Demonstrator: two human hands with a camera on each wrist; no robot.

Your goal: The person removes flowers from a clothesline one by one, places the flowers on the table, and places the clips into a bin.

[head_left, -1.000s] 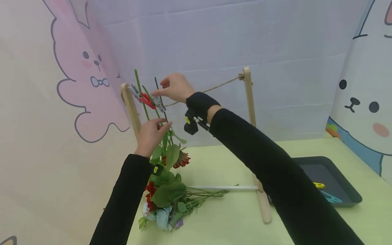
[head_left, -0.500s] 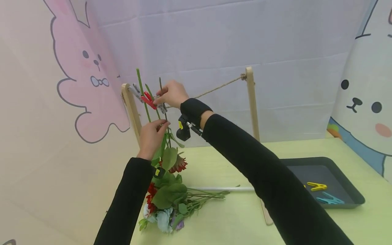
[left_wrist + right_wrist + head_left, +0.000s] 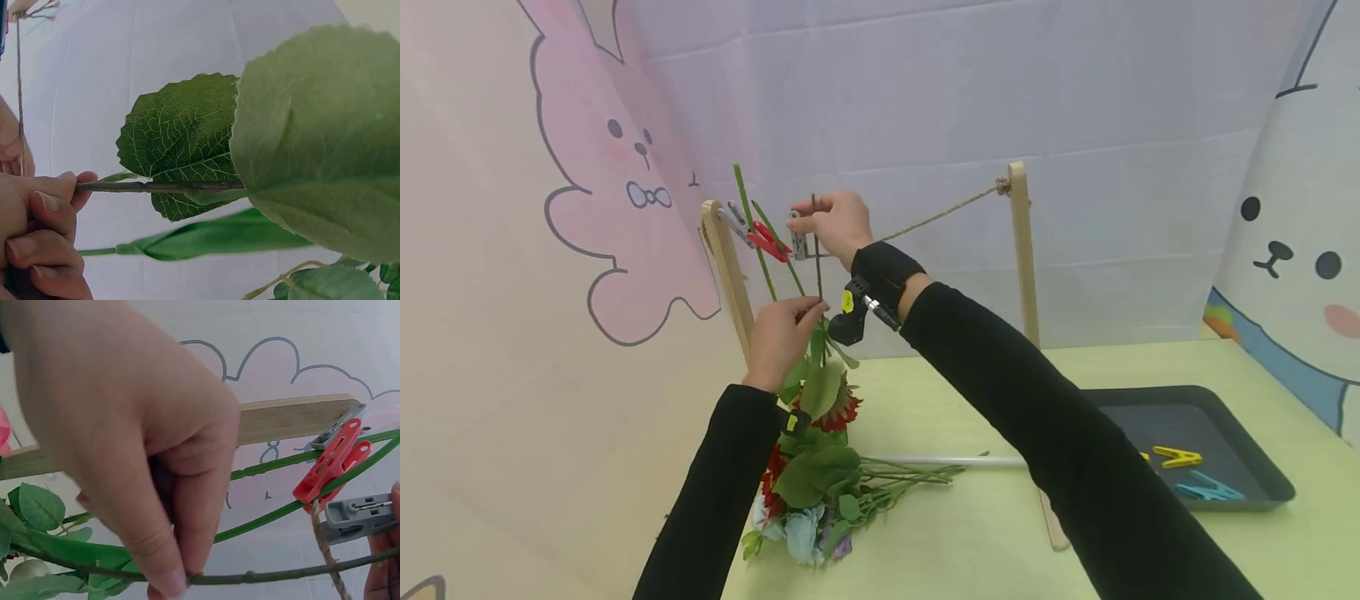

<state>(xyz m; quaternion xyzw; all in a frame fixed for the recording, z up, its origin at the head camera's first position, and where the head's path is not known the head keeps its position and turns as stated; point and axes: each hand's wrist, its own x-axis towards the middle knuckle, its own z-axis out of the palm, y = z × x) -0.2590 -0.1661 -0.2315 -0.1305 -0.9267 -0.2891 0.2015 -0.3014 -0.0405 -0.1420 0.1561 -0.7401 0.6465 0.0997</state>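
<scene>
My left hand (image 3: pixel 778 337) pinches a brown flower stem (image 3: pixel 162 186) between thumb and fingertip. The stem runs upward past the rope (image 3: pixel 943 215); its leaves and a red flower (image 3: pixel 838 408) hang head down below. My right hand (image 3: pixel 838 223) pinches a grey clothespin (image 3: pixel 356 515) that overlaps the rope in the right wrist view, with the brown stem passing beside it. To the left, a red clothespin (image 3: pixel 767 242) sits on the rope at a green stem (image 3: pixel 269 522). Another grey clothespin (image 3: pixel 733 223) is by the left post, at a second green stem (image 3: pixel 745 196).
The rope spans two wooden posts, with the right post (image 3: pixel 1022 242) behind my arm. Under my left hand lies a pile of flowers (image 3: pixel 805 533), stems (image 3: pixel 917 473) pointing right. A dark tray (image 3: pixel 1255 433) at right holds yellow (image 3: pixel 1177 456) and blue (image 3: pixel 1210 487) clothespins.
The grey clothespin in my right hand has turned from tilted to upright. The brown stem's upper end has shifted right, and now shows to the right of that clothespin.
</scene>
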